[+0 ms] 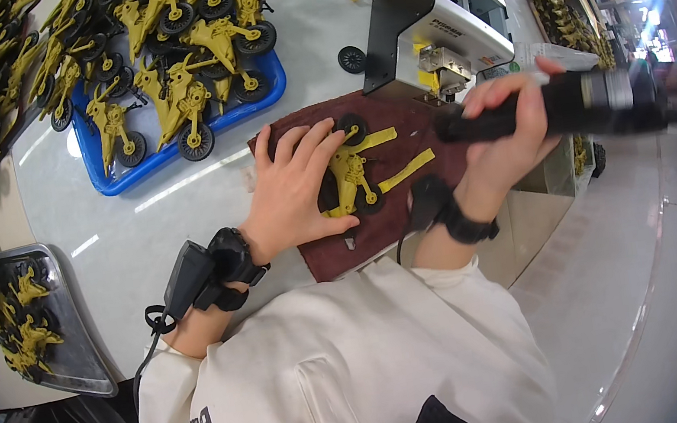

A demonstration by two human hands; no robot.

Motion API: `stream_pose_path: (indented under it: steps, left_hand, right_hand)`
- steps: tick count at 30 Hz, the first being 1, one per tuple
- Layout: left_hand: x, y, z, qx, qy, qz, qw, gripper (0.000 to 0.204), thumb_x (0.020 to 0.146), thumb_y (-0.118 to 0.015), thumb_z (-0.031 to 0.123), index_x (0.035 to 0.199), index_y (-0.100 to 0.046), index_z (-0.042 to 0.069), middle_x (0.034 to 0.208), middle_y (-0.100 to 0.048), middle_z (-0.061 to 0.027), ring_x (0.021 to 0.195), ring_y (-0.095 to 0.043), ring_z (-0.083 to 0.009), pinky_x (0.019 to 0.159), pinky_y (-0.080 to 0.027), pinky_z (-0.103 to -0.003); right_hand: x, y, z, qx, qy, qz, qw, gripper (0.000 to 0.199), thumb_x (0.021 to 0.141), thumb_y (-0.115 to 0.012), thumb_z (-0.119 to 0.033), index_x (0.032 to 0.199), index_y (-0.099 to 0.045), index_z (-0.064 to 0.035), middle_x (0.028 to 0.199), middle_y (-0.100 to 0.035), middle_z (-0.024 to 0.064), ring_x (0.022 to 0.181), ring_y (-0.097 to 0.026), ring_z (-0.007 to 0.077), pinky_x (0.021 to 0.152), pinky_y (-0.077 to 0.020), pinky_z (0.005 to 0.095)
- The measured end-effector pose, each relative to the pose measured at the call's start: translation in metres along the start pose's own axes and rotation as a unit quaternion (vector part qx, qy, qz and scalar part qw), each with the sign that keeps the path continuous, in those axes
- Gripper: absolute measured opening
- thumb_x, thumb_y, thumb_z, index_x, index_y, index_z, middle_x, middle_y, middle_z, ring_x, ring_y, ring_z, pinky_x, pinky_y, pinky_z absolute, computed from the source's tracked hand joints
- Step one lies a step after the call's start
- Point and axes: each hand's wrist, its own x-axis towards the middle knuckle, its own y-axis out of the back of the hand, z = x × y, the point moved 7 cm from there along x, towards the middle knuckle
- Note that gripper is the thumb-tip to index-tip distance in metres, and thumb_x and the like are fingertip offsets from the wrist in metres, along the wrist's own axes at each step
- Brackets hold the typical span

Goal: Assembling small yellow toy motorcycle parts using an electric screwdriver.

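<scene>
My left hand (293, 185) lies over a yellow toy motorcycle (348, 177) with black wheels on a maroon cloth (328, 257). Its fingers reach the upper wheel and its thumb lies along the lower side, holding the toy against the cloth; the palm hides part of it. Two yellow strips (407, 171) extend from beneath the toy. In my right hand (513, 120) is a black corded electric screwdriver (576, 101), held sideways with its tip to the left, blurred and above the cloth's right side. Just beyond stands a white and black screw feeder (452, 32).
A blue tray (111, 186) heaped with yellow toy motorcycles stands at far left, with more piled beyond it. A metal tray (82, 337) of similar toys sits at left. One loose black wheel (351, 59) lies beside the feeder. The table's edge runs along the right.
</scene>
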Motion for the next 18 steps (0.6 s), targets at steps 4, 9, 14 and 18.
stream_pose_path:
  steps: [4, 9, 14, 18]
  left_hand:
    - [0.001, -0.002, 0.0, -0.001, -0.002, 0.0, 1.0, 0.095, 0.051, -0.079, 0.046, 0.132, -0.044, 0.009, 0.137, -0.043, -0.0096, 0.122, -0.039, -0.0312, 0.108, -0.015, -0.058]
    - [-0.001, -0.003, -0.001, 0.007, 0.003, -0.005, 1.0, 0.093, 0.051, -0.079, 0.046, 0.13, -0.045, 0.009, 0.138, -0.042, -0.0086, 0.121, -0.04, -0.0306, 0.108, -0.015, -0.058]
    - [-0.001, -0.003, 0.0, 0.008, 0.003, -0.005, 1.0, 0.092, 0.052, -0.078, 0.047, 0.13, -0.046, 0.011, 0.139, -0.042, -0.0079, 0.121, -0.041, -0.0301, 0.108, -0.015, -0.058]
    - [-0.001, -0.003, 0.0, 0.007, 0.009, -0.01, 1.0, 0.092, 0.052, -0.078, 0.048, 0.13, -0.046, 0.011, 0.139, -0.042, -0.008, 0.121, -0.041, -0.0304, 0.108, -0.015, -0.058]
  right_hand:
    - [-0.034, -0.022, -0.005, 0.115, 0.013, -0.036, 0.993, 0.056, 0.082, -0.062, -0.018, 0.122, -0.029, 0.0042, 0.067, -0.055, 0.0126, 0.05, -0.053, 0.0205, 0.054, -0.0499, 0.0319]
    - [-0.03, -0.035, 0.015, -0.012, -0.004, -0.011, 1.0, 0.051, 0.084, -0.056, -0.021, 0.123, -0.033, 0.0012, 0.067, -0.053, 0.0122, 0.047, -0.051, 0.0207, 0.049, -0.0471, 0.0369]
    - [-0.023, -0.038, 0.025, -0.004, -0.003, -0.002, 1.0, 0.049, 0.083, -0.056, -0.02, 0.12, -0.033, 0.0027, 0.064, -0.052, 0.0111, 0.047, -0.051, 0.0196, 0.049, -0.0475, 0.0337]
    - [-0.024, -0.045, 0.038, 0.031, -0.044, -0.004, 0.999, 0.045, 0.082, -0.058, -0.012, 0.117, -0.035, 0.0033, 0.066, -0.054, 0.0095, 0.049, -0.052, 0.0172, 0.051, -0.0478, 0.0313]
